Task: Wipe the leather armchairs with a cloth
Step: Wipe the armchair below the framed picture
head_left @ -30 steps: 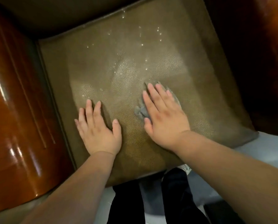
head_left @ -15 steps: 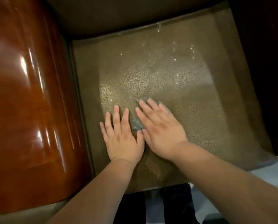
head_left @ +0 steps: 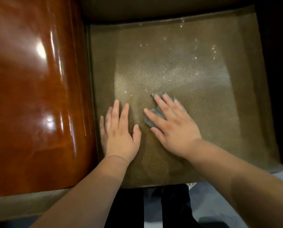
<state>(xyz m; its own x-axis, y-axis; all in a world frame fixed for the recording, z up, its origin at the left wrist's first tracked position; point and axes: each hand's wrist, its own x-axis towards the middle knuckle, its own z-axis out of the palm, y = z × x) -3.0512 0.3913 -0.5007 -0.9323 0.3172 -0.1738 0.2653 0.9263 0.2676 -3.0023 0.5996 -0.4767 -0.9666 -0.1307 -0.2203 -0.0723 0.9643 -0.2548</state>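
Note:
I look straight down on the olive-brown pebbled leather seat (head_left: pixel 195 89) of an armchair. Small water droplets (head_left: pixel 196 51) glisten toward its back. My right hand (head_left: pixel 172 127) lies flat with straight fingers on a small grey cloth (head_left: pixel 149 120), pressing it onto the seat near the middle front. Most of the cloth is hidden under the palm; its edges show past my fingertips and by my thumb. My left hand (head_left: pixel 119 134) rests flat on the bare leather just left of it, fingers straight, holding nothing.
A glossy reddish-brown wooden armrest (head_left: pixel 35 96) rises along the left side of the seat. The dark backrest (head_left: pixel 154 9) runs along the top, and a dark side panel (head_left: pixel 279 79) stands on the right. My dark trouser legs (head_left: pixel 154 209) and pale floor (head_left: pixel 219 203) show below.
My right hand has slid the cloth to the right, away from my left hand, after a leftward stroke. The left hand has stayed flat on the seat near the left edge.

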